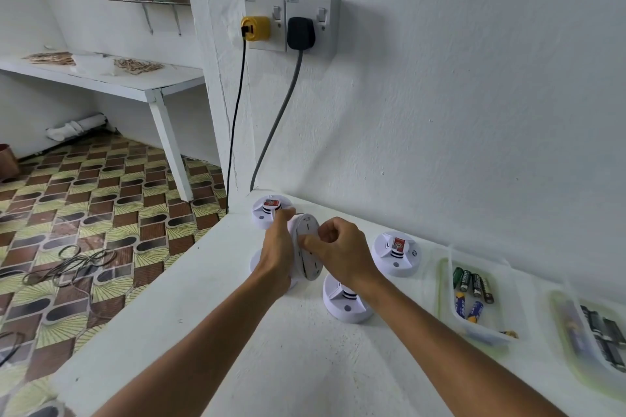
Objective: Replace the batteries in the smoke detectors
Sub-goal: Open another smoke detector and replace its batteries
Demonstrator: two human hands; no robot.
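Observation:
I hold a white round smoke detector (306,230) on edge above the white counter (237,332), its back facing right. My left hand (277,257) grips its left side. My right hand (338,250) pinches at its back plate, fingers curled. Three more white detectors stand on the counter: one at the back (269,211), one to the right (396,254), one in front (342,301). Another one is mostly hidden under my left hand. A clear tray (447,284) holds several AA batteries (472,284).
A second clear tray (569,342) with dark batteries lies at the far right. A wall socket with a yellow plug (255,29) and a black plug (300,33) hangs above; their cables drop by the counter corner. The patterned floor lies to the left, with a white bench (111,78).

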